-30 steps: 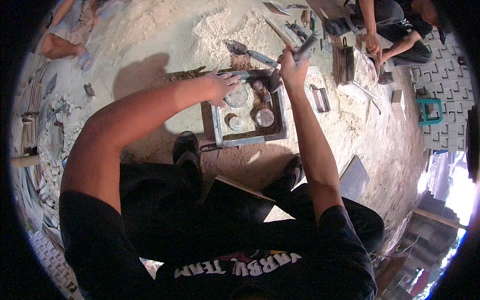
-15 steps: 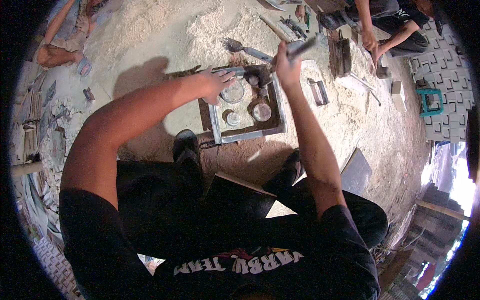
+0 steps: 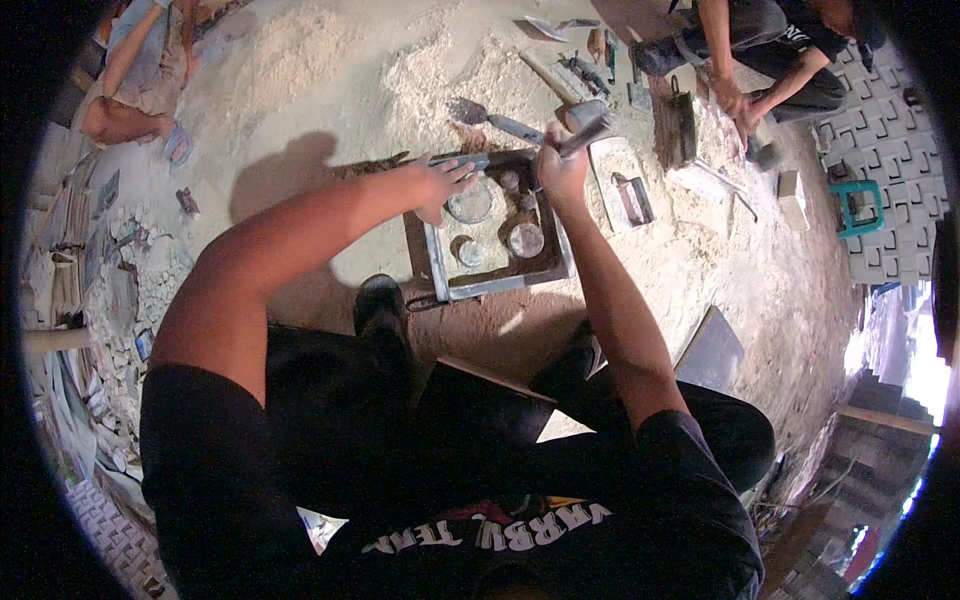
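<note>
A square metal frame lies on the sandy ground between my feet. Inside it sit several round pieces: a large disc, a rounded piece and a smaller disc among them. My left hand rests at the frame's far left corner, fingers spread and stretched out. Over the far right corner, my right hand is closed round a dark stubby tool, whose exact kind is hard to make out. A small trowel lies just beyond the frame.
Loose pale sand is heaped beyond the frame. A rectangular metal piece lies to the right. A co-worker's hands work at another frame at far right. Behind stands a green stool; another person's leg shows at far left.
My right hand has come down and slightly left with the tool, nearer the frame's far right corner. My left hand stays spread at the far left corner. The whole view has shifted slightly.
</note>
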A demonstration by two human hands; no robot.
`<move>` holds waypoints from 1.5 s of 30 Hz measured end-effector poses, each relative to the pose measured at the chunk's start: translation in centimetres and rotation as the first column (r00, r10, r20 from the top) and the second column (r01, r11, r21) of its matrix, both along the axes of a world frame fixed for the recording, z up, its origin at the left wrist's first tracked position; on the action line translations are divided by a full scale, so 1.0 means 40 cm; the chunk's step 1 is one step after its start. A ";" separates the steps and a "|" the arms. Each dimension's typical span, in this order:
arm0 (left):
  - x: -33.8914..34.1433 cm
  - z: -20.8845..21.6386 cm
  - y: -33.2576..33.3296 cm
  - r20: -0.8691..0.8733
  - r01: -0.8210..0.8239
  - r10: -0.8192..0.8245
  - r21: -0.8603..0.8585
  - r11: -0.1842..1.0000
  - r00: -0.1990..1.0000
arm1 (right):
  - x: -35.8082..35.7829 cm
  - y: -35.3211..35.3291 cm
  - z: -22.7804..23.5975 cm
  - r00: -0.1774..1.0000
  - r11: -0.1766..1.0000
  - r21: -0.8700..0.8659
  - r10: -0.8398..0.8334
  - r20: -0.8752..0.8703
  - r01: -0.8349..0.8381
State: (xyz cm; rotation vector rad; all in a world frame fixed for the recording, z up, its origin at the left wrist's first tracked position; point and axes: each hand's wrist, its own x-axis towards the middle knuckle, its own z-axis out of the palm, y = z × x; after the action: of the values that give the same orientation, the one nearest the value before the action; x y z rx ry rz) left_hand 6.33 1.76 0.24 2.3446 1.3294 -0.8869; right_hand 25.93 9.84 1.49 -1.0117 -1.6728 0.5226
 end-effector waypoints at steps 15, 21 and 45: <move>0.017 -0.023 0.004 -0.059 -0.042 0.039 -0.057 0.997 0.998 | -0.032 -0.001 0.032 0.988 0.967 -0.239 0.055 -0.144 -0.089; -0.001 -0.033 0.008 -0.064 -0.064 0.059 -0.067 0.996 0.996 | -0.040 0.057 0.058 0.999 0.954 -0.297 0.036 -0.004 -0.036; 0.009 0.001 0.015 -0.072 -0.070 0.066 -0.051 0.996 0.995 | -0.044 0.052 0.125 0.994 0.911 -0.408 0.025 -0.102 -0.064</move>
State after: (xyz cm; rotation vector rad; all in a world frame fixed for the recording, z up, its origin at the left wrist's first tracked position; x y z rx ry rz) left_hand 6.69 2.37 0.28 2.2330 1.3873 -0.9803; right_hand 24.17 11.91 6.50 -1.2296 -1.5347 0.9693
